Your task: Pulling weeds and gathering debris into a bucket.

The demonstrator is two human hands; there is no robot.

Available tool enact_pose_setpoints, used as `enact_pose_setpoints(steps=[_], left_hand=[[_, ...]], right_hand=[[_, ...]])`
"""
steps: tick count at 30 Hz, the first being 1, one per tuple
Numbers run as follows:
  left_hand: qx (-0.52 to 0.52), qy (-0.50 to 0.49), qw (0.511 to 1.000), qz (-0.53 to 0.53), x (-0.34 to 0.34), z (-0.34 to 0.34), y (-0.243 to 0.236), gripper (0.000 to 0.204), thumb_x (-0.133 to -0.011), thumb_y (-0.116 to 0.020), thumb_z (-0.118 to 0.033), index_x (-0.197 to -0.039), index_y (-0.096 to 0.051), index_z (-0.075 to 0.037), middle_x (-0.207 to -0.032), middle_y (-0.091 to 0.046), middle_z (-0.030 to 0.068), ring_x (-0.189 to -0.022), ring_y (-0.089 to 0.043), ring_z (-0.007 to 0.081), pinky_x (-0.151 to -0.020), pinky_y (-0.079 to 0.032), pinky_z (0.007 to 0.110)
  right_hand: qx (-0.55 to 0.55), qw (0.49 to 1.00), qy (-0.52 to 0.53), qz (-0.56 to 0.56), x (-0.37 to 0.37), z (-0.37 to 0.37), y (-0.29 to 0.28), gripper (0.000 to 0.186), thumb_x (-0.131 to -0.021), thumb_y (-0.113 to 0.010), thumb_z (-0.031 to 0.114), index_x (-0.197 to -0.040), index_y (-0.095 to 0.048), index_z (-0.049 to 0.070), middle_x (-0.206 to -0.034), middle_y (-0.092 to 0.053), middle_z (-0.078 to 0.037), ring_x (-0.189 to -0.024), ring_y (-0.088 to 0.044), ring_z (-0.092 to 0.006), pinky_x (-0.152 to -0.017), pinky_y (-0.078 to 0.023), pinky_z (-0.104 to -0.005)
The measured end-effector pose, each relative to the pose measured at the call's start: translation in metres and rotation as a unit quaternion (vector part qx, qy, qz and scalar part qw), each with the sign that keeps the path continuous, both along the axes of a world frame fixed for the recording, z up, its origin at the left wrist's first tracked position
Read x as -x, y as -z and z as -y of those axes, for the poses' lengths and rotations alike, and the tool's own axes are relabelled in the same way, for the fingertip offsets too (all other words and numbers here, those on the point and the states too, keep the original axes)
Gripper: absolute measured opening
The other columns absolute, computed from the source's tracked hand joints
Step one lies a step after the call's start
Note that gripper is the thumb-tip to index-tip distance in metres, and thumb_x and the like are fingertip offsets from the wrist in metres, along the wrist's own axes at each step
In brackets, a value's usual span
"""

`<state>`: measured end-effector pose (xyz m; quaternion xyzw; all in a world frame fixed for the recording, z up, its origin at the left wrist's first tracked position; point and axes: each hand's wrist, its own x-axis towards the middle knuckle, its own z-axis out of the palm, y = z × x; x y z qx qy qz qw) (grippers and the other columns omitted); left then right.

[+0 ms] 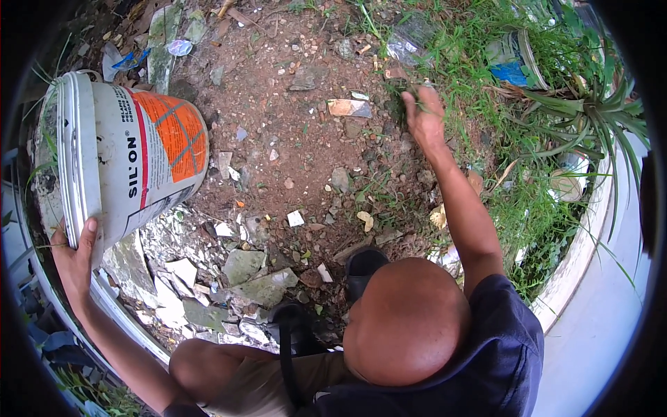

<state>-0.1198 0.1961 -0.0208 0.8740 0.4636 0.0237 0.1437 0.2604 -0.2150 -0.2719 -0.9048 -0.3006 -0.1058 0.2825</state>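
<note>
My left hand (75, 254) grips the rim of a large white plastic bucket (156, 177) with an orange label, lying tipped on its side at the left. My right hand (425, 118), at the upper right, has its fingers curled on some green grass blades at the edge of the weeds, over bare soil; the fingertips are partly hidden. Just left of it lies a flat, stained scrap (347, 108). Below, a bald head (403, 326) and dark shirt cover part of the ground.
Broken tile pieces (260, 285) and rubble lie at the lower left. Grass (528, 222) and a spiky plant (597, 115) line the right side, with a discarded container (514, 59). A pale curved edge (583, 247) bounds the soil at the right.
</note>
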Motion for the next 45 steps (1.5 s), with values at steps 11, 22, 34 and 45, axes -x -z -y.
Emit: enact_pose_setpoints(steps=[11, 22, 34, 45], left_hand=[[0.014, -0.003, 0.999, 0.032, -0.005, 0.005, -0.001, 0.063, -0.072, -0.066, -0.042, -0.11, -0.05, 0.006, -0.094, -0.057, 0.0186, -0.082, -0.056, 0.023, -0.075, -0.045, 0.033], [-0.022, -0.018, 1.0, 0.01, 0.003, -0.001, 0.001, 0.068, -0.071, -0.066, -0.045, -0.112, -0.048, 0.006, -0.096, -0.057, 0.0174, -0.086, -0.054, 0.0225, -0.078, -0.043, 0.033], [-0.024, -0.029, 0.998, 0.045, 0.005, -0.001, 0.001, 0.065, -0.072, -0.067, -0.04, -0.113, -0.047, 0.008, -0.098, -0.055, 0.0177, -0.086, -0.053, 0.0218, -0.078, -0.042, 0.031], [0.018, -0.024, 1.0, -0.004, -0.001, 0.0, -0.003, 0.068, -0.071, -0.068, -0.039, -0.114, -0.044, 0.009, -0.097, -0.055, 0.0165, -0.087, -0.052, 0.0204, -0.079, -0.042, 0.03]], right_hand=[[0.071, 0.995, 0.068, -0.022, -0.014, -0.031, 0.012, 0.027, -0.079, -0.056, 0.024, -0.086, -0.054, -0.001, -0.091, -0.053, -0.018, -0.076, -0.055, -0.036, -0.066, -0.045, -0.0427], [0.161, 0.971, 0.068, -0.162, -0.05, -0.048, -0.018, 0.025, -0.081, -0.055, 0.027, -0.09, -0.052, 0.004, -0.082, -0.054, -0.024, -0.083, -0.052, -0.0387, -0.069, -0.042, -0.0445], [-0.049, 0.983, 0.17, -0.052, -0.065, -0.055, 0.011, 0.033, -0.08, -0.056, 0.034, -0.087, -0.053, 0.001, -0.085, -0.055, -0.022, -0.076, -0.055, -0.0373, -0.067, -0.043, -0.043], [0.02, 0.975, 0.209, -0.074, -0.055, -0.063, 0.016, 0.024, -0.079, -0.057, 0.025, -0.083, -0.055, 0.002, -0.076, -0.054, -0.024, -0.072, -0.055, -0.0384, -0.068, -0.045, -0.0448]])
